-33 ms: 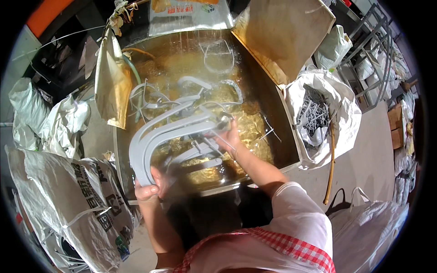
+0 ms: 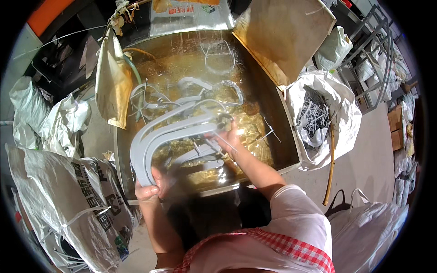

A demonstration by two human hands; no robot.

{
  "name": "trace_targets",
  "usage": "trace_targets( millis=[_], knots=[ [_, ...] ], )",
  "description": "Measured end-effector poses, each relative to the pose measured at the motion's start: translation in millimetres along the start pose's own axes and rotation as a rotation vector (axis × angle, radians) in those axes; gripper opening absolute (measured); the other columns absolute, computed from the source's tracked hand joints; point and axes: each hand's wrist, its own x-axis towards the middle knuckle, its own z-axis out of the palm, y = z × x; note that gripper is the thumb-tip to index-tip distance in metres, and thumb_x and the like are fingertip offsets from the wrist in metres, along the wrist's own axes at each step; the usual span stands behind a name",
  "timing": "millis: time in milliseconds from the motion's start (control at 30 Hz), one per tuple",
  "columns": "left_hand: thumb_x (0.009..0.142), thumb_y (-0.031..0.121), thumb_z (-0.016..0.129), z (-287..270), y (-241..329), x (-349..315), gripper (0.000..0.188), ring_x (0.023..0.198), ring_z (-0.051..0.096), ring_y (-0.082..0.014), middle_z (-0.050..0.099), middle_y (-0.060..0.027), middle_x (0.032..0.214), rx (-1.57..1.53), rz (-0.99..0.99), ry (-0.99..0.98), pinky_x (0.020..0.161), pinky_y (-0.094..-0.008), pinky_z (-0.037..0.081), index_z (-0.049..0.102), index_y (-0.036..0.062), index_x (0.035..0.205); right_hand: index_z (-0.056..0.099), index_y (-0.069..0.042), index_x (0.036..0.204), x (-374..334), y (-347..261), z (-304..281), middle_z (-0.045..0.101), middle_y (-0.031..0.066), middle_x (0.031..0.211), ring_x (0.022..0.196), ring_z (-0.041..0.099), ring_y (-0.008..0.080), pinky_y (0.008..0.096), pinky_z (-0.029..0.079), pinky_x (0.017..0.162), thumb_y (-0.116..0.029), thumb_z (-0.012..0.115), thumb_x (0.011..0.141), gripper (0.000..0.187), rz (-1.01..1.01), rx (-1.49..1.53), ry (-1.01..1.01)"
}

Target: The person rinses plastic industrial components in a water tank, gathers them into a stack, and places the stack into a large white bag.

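Over a tank of water (image 2: 291,136), I hold grey U-shaped plastic mouldings (image 2: 154,141) that lie nested together, bend to the left. My left hand (image 2: 150,186) is closed round their lower left part, thumb on top. At their right ends, my right hand (image 2: 230,139) is closed, slightly blurred, and a thin grey sprue rod (image 2: 226,140) sticks out by its fingers. Just what those fingertips pinch is partly hidden. Below the held pieces more grey curved mouldings (image 2: 200,154) show at the water. Behind them, other curved pieces (image 2: 193,84) float or lie in the tank.
Right of the tank stands a white woven sack (image 2: 346,118) full of thin grey sprue scraps (image 2: 314,111), with a stick (image 2: 331,168) against it. Stained boards (image 2: 284,41) flank the tank. Large white sacks (image 2: 50,182) stand at the left. Water falls in at the back.
The held mouldings have shifted very slightly to the right. My right hand has turned a little at their ends; the left keeps its hold.
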Motion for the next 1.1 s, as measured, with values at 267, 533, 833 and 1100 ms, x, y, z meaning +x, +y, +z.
trace_targets(
  millis=[267,533,833,1100],
  knots=[
    [0.059,0.005,0.061,-6.0,5.6,-4.0,0.032,0.035,0.041,-0.0158,0.047,-0.008,0.051,0.009,-0.003,-0.034,0.033,-0.0268,0.031,0.053,-0.0076,0.088,0.043,0.005,0.113,26.2,-57.8,-29.5,0.055,0.02,0.105,0.096,0.056,0.0266,0.0462,0.036,0.096,-0.018,0.053,0.08,0.042,0.073,0.371,-0.1],
    [0.06,0.004,0.063,6.8,15.3,-6.0,0.027,0.036,0.043,-0.0141,0.049,-0.0083,0.052,0.208,-0.079,0.116,0.034,-0.0234,0.032,0.055,-0.0065,0.084,0.045,0.009,0.104,-3.4,-104.8,15.9,0.058,0.0214,0.096,0.089,0.058,0.0302,0.0472,0.044,0.089,0.003,0.046,0.067,0.037,-0.387,0.315,0.137],
    [0.065,0.013,0.065,-0.5,-62.6,21.7,0.029,0.064,0.06,-0.0237,0.06,-0.013,0.067,2.049,-0.389,0.069,0.06,-0.0305,0.048,0.059,0.005,0.092,0.053,-0.006,0.088,-27.3,-86.6,77.0,0.044,-0.0009,0.061,0.053,0.04,0.0097,0.0231,0.034,0.048,-0.024,0.058,0.085,0.019,-0.355,-0.771,0.094],
    [0.068,0.007,0.064,30.4,-58.4,39.9,0.04,0.089,0.059,-0.0218,0.062,-0.016,0.092,1.243,-0.006,0.556,0.08,-0.0323,0.046,0.057,0.0035,0.107,0.054,-0.004,0.116,-64.0,-86.4,107.8,0.063,0.0063,0.095,0.082,0.058,0.0122,0.0257,0.048,0.07,-0.007,0.066,0.072,0.045,0.065,-1.79,-0.211]
  ],
)
